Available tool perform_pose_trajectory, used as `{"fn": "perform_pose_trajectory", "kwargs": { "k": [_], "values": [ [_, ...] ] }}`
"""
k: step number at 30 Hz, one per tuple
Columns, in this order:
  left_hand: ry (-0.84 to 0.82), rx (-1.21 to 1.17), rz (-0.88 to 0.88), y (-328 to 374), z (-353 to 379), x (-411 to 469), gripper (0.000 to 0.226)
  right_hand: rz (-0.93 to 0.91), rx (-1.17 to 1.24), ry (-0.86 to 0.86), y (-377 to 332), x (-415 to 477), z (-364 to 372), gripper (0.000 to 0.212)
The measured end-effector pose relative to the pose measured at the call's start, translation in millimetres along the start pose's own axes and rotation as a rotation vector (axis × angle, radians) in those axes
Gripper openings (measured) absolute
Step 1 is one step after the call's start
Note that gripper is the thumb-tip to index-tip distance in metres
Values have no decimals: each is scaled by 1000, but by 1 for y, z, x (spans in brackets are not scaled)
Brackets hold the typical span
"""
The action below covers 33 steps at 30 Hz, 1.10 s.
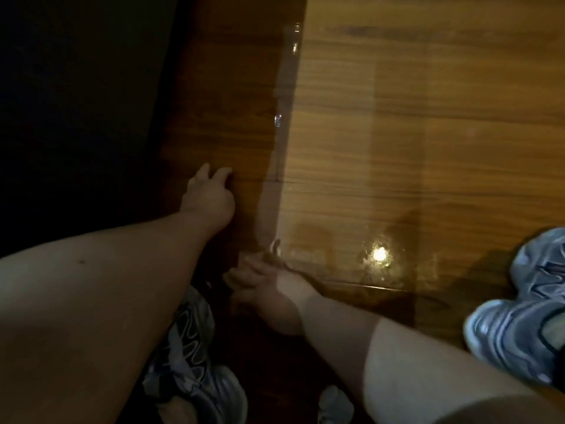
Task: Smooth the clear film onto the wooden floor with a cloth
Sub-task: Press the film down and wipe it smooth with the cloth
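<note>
Looking straight down at a wooden floor [458,87], bright on the right and sinking into deep shadow on the left. Finding the clear film [351,148] spread flat over the lit boards, glossy, running away from the camera, with its left edge following the border of the shadow and its right edge showing as a faint straight line farther right. Noticing small bubbles [278,119] trapped along that left edge, and a round glare of light [379,255] bouncing off the near end of the film.

Reaching the left hand [211,191] onto the shaded boards, just left of the film and apart from it. Bending the fingers, spreading them apart, resting the tips on the wood, holding nothing.

Holding the right hand [266,289] low at the film's near left corner, with a small pale curl [276,246] standing up just beyond the fingers. Being unable to tell, in that dim patch, whether those fingers are pinching the curl or only lying beside it.

Planting a grey-blue trainer [195,347] in the shadow under the left forearm, and a second trainer [516,328] on the floor at the right edge, near the film's right border.
</note>
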<state>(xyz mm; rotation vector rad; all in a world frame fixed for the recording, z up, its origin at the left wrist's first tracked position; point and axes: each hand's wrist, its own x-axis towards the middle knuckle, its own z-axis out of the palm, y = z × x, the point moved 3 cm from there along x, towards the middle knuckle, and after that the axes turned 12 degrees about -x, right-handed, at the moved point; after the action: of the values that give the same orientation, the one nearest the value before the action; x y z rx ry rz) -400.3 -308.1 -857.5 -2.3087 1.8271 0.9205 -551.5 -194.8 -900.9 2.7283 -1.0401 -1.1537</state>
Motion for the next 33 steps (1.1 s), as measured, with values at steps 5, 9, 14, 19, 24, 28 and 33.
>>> {"fn": "perform_pose_trajectory", "kwargs": {
  "k": [5,9,14,19,24,28,33],
  "values": [
    [34,-70,46,6,9,4,45,142,563,226,50,1,-14,39],
    [4,-85,65,6,18,-4,48,688,877,356,149,-25,14,44],
    [-75,-49,81,2,22,-13,53,421,784,437,83,-63,14,56],
    [-160,0,105,5,36,-31,56,-137,678,362,-32,-104,-1,48],
    [-227,11,97,14,57,-56,56,345,597,367,30,-119,53,50],
    [-63,45,202,33,84,-90,57,1072,900,222,77,-143,105,48],
    [-18,-19,287,41,119,-133,56,689,752,337,-22,-140,82,63]
  ]
}}
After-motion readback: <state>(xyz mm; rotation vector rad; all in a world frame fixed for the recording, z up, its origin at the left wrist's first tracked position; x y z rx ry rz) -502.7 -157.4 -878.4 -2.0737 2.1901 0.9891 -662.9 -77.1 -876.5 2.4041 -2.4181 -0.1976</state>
